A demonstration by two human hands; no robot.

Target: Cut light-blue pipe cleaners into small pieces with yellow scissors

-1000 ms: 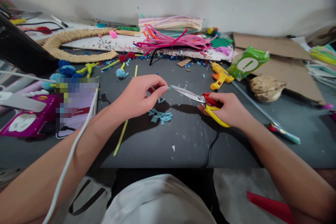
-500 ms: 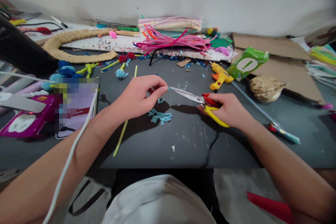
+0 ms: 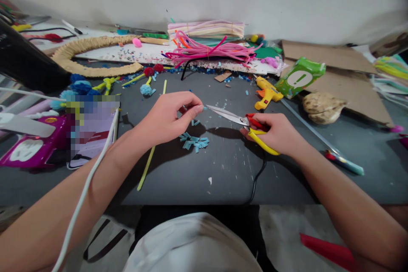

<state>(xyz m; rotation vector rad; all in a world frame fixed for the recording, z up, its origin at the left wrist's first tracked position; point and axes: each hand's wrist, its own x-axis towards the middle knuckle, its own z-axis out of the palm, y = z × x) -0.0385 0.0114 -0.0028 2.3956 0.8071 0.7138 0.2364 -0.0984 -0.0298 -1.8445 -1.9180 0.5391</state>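
My left hand (image 3: 170, 115) is pinched shut on a thin blue strip; only its tip (image 3: 205, 108) shows past my fingertips. My right hand (image 3: 276, 132) is wrapped round the red and yellow handles of a pair of scissors (image 3: 237, 119). The silver blades point left, their tips right beside the blue tip. Just below my left hand, a small pile of cut blue pieces (image 3: 194, 141) lies on the dark grey table (image 3: 223, 174).
A yellow glue gun (image 3: 267, 92) and a green packet (image 3: 300, 77) lie behind my right hand. Pink pipe cleaners (image 3: 207, 50), a woven ring (image 3: 92, 55) and pompoms (image 3: 146, 88) crowd the back. A yellow stick (image 3: 149, 158) and a white cable (image 3: 86, 187) sit left.
The scissor tips moved a little closer to my left fingertips half a second ago and have stayed there. Both hands otherwise hold still.
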